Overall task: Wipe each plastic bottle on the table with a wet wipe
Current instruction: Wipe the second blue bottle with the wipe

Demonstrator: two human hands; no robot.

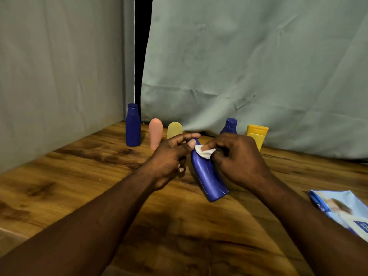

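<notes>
Wooden table [79, 176], grey curtains [239, 66]; left fingers [187, 135] grip blue bottle [209, 176], right fingers [209, 145] pinch wipe [205, 153].

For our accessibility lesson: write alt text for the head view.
The left hand holds a tilted blue bottle while the right hand presses a white wipe to its neck. Five bottles stand behind; a wipes pack lies at right.
</notes>
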